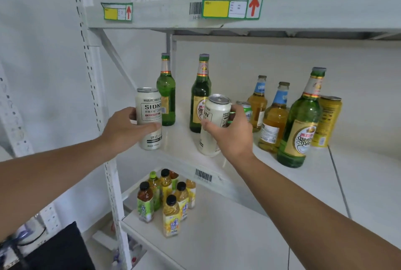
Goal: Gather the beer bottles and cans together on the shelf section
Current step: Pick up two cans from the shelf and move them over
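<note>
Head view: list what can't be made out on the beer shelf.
- Small green-and-white can: mostly hidden behind the right hand and its tilted cream can.
- White SIDK-labelled can: brand name cut off by its curve; left hand covers its lower left.
- Yellow shelf tags: print too small.

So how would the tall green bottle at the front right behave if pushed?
The green bottle is glass, so probably heavy and breakable. Tall and narrow, it may tip if pushed high. It stands near the shelf edge, so could fall.
</note>
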The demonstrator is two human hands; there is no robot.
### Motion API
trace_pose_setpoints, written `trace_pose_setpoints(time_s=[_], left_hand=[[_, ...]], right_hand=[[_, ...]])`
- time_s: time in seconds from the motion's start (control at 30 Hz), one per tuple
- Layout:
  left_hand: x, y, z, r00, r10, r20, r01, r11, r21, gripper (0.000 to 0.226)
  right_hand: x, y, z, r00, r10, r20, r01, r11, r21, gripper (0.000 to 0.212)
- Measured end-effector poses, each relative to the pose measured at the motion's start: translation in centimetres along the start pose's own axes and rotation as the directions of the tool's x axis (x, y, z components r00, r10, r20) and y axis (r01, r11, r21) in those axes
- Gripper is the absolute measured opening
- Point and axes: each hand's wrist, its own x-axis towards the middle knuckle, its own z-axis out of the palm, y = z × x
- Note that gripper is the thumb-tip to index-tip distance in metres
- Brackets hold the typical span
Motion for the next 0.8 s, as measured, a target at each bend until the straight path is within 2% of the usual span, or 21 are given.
trace_pose_setpoints(time_s=[0.17,0.33,0.43,0.7,0.8], left_hand=[[-2.5,2.1,0.8,0.99,0.075,0.123,-0.074,0.997,-0.009,0.062],[-6.0,5.1,1.4,0.965,0.163,0.205,-0.152,0.986,-0.071,0.051],[-8.3,6.3,2.3,0.952,0.181,0.246,-0.148,0.978,-0.144,0.051],[-15.0,10.5,6.7,0.917,0.266,0.297,-0.203,0.952,-0.227,0.071],[-16.9,12.9,8.2,0.898,0.283,0.336,-0.184,0.937,-0.296,0.061]], right_hand=[[-2.8,-1.8,-4.0,1.0,0.028,-0.006,-0.028,0.998,-0.048,0.083],[-6.3,-3.7,-8.3,0.99,0.102,-0.099,-0.109,0.991,-0.074,0.069],[-8.8,-4.1,-10.8,0.981,0.134,-0.143,-0.146,0.986,-0.077,0.064],[-14.3,-4.2,-18.8,0.951,0.122,-0.286,-0.176,0.969,-0.172,0.055],[-15.1,-3.3,-21.8,0.935,0.14,-0.325,-0.209,0.96,-0.188,0.055]])
